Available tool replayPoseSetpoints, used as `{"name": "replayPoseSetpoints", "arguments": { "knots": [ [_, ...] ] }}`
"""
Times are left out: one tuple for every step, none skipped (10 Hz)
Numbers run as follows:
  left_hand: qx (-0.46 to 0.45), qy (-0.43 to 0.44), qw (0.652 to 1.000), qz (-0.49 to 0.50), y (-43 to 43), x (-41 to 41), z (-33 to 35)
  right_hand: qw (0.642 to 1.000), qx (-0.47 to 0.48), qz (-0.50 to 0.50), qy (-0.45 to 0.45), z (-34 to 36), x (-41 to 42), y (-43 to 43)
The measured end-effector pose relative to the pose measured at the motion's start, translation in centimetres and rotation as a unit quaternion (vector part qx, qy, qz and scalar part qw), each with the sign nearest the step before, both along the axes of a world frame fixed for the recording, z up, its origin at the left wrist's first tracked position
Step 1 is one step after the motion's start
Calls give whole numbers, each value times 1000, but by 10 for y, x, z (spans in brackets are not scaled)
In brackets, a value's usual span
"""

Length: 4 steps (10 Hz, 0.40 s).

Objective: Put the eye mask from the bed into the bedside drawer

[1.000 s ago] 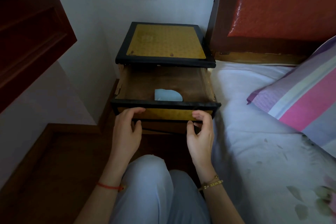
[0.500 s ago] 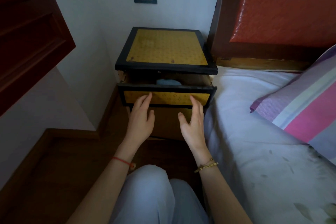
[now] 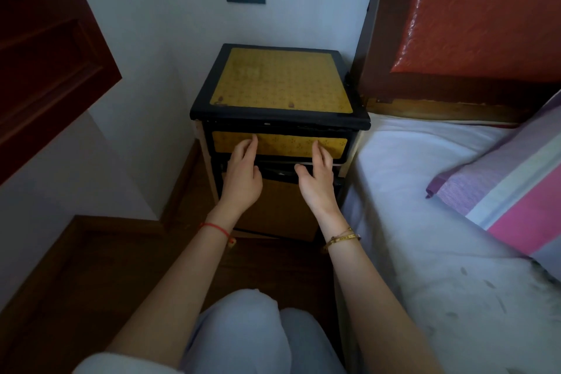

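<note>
The bedside cabinet (image 3: 280,82) has a black frame and a yellow patterned top. Its drawer (image 3: 282,144), with a yellow front, sits flush in the frame, closed. The eye mask is hidden inside it. My left hand (image 3: 243,173) is flat with its fingertips on the left part of the drawer front. My right hand (image 3: 317,176) is flat too, fingertips touching the right part of the front. Neither hand holds anything.
The bed (image 3: 425,206) with a white sheet lies right of the cabinet, a striped pink and purple pillow (image 3: 513,191) on it. A red padded headboard (image 3: 479,9) stands behind. A dark wooden cupboard (image 3: 45,48) juts in at the upper left. My knees (image 3: 258,334) are below.
The drawer was open with the light blue eye mask lying inside. Both hands pushed it inward, and now it is closed and the mask is out of sight.
</note>
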<state>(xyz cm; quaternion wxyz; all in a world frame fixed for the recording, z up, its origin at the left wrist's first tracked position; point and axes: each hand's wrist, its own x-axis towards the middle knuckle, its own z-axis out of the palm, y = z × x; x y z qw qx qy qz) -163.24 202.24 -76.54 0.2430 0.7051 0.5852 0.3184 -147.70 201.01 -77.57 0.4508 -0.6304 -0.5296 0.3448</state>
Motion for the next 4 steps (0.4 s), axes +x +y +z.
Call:
{"name": "replayPoseSetpoints", "arguments": {
  "knots": [
    [11,8,1000,-7,6,3,-3,1000,-5,-2,8,1,-1,6],
    [6,5,1000,-9,3,4,-5,1000,-2,-5,5,1,-1,3],
    [9,-52,999,-9,0,3,-8,999,21,-25,22,1,-2,-1],
    [41,-114,993,16,-4,-1,-8,995,45,-65,52,2,-4,-8]
  ]
}}
